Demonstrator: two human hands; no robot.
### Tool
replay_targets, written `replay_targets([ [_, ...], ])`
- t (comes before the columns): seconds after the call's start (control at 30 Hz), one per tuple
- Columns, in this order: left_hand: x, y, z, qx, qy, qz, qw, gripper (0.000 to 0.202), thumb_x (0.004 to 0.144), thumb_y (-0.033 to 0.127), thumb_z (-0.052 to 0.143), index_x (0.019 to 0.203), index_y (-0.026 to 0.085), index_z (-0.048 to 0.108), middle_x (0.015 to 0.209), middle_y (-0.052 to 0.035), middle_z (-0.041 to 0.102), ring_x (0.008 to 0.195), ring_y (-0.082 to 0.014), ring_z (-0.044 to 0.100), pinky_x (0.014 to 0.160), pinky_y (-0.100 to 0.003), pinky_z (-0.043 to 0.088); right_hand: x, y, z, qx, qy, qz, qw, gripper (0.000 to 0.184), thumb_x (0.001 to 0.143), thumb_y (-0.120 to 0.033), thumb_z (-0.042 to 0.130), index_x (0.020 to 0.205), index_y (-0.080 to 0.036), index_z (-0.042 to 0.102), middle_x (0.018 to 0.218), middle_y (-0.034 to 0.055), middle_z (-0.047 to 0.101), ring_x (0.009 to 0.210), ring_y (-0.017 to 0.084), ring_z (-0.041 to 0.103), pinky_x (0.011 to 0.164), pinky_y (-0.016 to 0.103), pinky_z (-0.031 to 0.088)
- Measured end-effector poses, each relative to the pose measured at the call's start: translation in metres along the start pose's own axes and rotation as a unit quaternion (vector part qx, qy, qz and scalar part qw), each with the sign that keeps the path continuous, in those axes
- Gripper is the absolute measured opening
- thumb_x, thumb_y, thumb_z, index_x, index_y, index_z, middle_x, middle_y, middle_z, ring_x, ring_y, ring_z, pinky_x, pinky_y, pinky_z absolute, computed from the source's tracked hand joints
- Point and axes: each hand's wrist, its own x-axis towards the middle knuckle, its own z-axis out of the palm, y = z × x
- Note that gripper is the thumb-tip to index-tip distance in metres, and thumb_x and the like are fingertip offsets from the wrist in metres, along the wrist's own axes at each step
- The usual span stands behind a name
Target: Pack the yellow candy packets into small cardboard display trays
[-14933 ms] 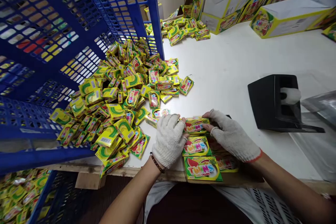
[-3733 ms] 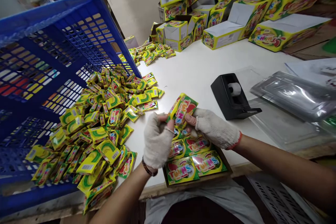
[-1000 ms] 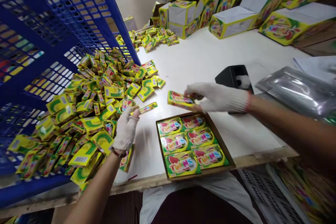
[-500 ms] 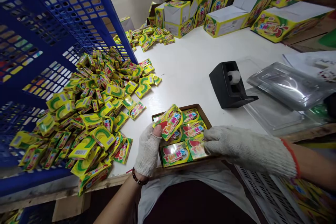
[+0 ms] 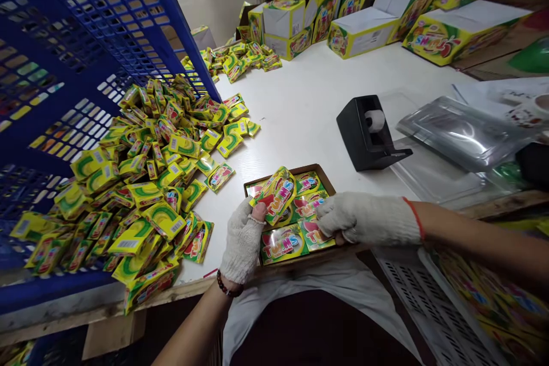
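Observation:
My left hand (image 5: 244, 234), in a white knitted glove with bare fingertips, pinches a small yellow-green candy box (image 5: 278, 193) marked "TWINS". This box is tilted over a shallow brown cardboard tray (image 5: 322, 176) at the table's front edge. Inside the tray, several like candy boxes lie face up, one of them at the lower left (image 5: 283, 245). My gloved right hand (image 5: 347, 218) reaches over the tray's right side. Its curled fingers touch the lower right candy box (image 5: 312, 234); whatever they grip is hidden beneath them.
A big heap of candy boxes (image 5: 158, 166) spills from a tipped blue plastic crate (image 5: 189, 28) at left. Right of the tray stand a black tape dispenser (image 5: 364, 137) and clear plastic packaging (image 5: 458, 131). Larger printed cartons (image 5: 362, 31) line the table's back.
My right hand has slid left, farther over the tray's right side and the candy boxes there. My left hand keeps the tilted candy box nearly in place. The whole view has shifted slightly.

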Motion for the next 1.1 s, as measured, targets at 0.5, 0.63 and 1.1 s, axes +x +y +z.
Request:
replay_targets([
  [0.5,0.003,0.004,0.005,-0.136,0.000,-0.035,0.990,0.049,0.084,0.052,0.069,0.117,0.018,0.057,0.089,-0.0035,0.070,0.068,-0.0132,0.063,0.061,-0.024,0.053,0.014,-0.020,-0.015,0.218,0.219,0.173,0.935,0.043,0.088,-0.019,0.048,0.130,-0.019,0.057,0.114,0.0088,0.070,0.088,0.018,0.067,0.073,0.027,0.054],
  [0.63,0.011,0.020,0.011,-0.055,-0.005,0.008,0.998,0.042,0.084,0.050,0.068,0.109,0.018,0.059,0.080,0.0001,0.064,0.063,-0.0115,0.057,0.056,-0.022,0.051,0.009,-0.021,-0.032,0.204,0.366,0.099,0.903,0.070,0.085,-0.033,0.057,0.149,-0.016,0.035,0.141,0.0167,0.055,0.109,0.021,0.063,0.094,0.036,0.054],
  [1.1,0.106,-0.025,-0.082,0.576,0.091,-0.002,0.812,0.034,0.089,0.025,0.058,0.122,0.016,0.056,0.131,-0.0168,0.058,0.122,-0.0289,0.057,0.102,-0.039,0.045,0.020,0.021,-0.006,-0.099,0.248,0.140,0.954,0.022,0.090,-0.024,0.048,0.081,-0.019,0.067,0.086,0.0083,0.071,0.082,0.023,0.063,0.075,0.035,0.047],
])
